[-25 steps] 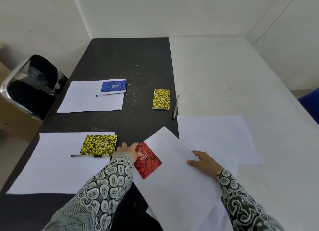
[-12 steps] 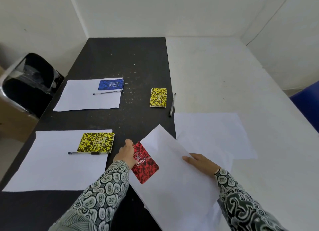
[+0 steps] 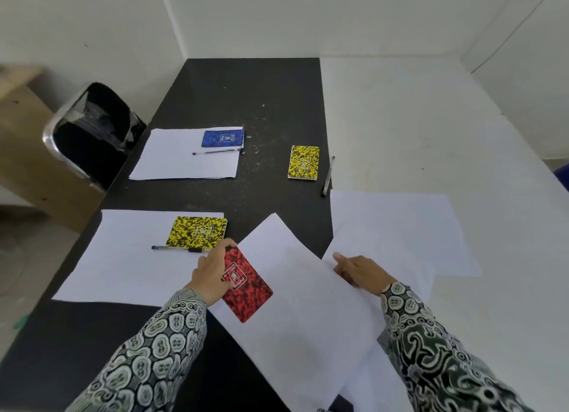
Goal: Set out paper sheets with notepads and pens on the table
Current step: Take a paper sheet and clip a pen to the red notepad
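Observation:
My left hand (image 3: 212,273) grips a red notepad (image 3: 246,291) by its left edge, over the corner of a tilted paper sheet (image 3: 301,313). My right hand (image 3: 360,270) rests on that sheet's right edge, index finger out. A near-left sheet (image 3: 123,267) bears a yellow notepad (image 3: 197,231) and a pen (image 3: 175,249). A far-left sheet (image 3: 184,159) carries a blue notepad (image 3: 223,138) and a pen (image 3: 215,151). A second yellow notepad (image 3: 303,162) and a pen (image 3: 328,176) lie on the bare black table (image 3: 261,97). More sheets (image 3: 400,227) lie to the right.
A white table (image 3: 415,119) adjoins the black one on the right. A black chair with a metal frame (image 3: 89,128) stands at the far left. White walls close the far side. A blue object (image 3: 562,177) shows at the right edge.
My left hand has lifted and turned the red notepad, gripping its left edge more upright. My right hand shifted slightly up along the tilted sheet's edge.

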A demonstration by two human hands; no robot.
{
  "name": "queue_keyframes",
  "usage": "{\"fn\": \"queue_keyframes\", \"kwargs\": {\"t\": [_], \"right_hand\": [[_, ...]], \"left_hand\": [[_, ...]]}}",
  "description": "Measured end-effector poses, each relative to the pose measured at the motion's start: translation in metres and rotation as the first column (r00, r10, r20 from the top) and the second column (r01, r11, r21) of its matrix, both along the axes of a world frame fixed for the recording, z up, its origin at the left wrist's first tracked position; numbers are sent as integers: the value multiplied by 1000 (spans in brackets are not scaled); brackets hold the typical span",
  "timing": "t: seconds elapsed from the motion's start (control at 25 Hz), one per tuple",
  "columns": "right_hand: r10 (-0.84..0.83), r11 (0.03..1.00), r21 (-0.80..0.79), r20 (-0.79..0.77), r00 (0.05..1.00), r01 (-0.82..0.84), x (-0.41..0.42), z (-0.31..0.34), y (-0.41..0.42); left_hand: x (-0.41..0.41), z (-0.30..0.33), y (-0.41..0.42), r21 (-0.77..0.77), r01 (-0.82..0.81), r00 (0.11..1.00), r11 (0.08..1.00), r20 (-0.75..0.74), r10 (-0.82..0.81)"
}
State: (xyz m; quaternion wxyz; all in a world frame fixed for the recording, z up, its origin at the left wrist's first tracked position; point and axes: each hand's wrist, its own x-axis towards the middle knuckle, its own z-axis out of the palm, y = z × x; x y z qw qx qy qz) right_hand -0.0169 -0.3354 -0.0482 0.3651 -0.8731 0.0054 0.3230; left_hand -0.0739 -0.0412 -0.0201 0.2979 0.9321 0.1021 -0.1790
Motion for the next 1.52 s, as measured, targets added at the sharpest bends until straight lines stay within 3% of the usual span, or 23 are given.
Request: {"fn": "queue_keyframes", "kwargs": {"t": [0.08,0.2,0.36,0.48,0.56,0.76,0.88,1.0,1.08,1.2,1.4,1.52], "right_hand": [[-123,992,19,179,976,122,2,-4,-5],[-330,944,131,402,854,303,0,-6,-7],[-622,739,520,284,729,428,-7,15,9],[-661,617,697,206,721,366,-9,39,28],[-618,592,753,193,762,289,-12,56,44],[-389,735,671,301,871,96,-20,74,72],[-345,861,490,371,862,133,-15,59,77],[-351,882,427,305,886,202,-1,50,83],[-252,901,410,227,941,143,9,47,89],[-101,933,359,233,967,11,17,45,100],[-250,868,489,275,928,88,20,53,116],[-313,869,476,320,894,134,18,52,122]], "left_hand": [[-10,-3,2,-23,2,999,1000,49,-1],[-20,-9,4,-121,-77,988,990,126,92],[-30,-5,-1,-220,-136,963,966,201,182],[-33,2,-1,-362,-195,942,911,190,278],[-34,7,-2,-435,-232,929,870,165,330],[-40,6,-1,-483,-281,901,829,166,402],[-45,5,5,-514,-300,888,804,158,432],[-47,5,13,-553,-291,888,781,148,435],[-46,6,19,-580,-265,895,770,149,420],[-43,8,25,-625,-212,910,751,154,385],[-31,8,37,-658,-174,924,733,149,352],[-24,6,47,-638,-168,938,752,132,321]]}}
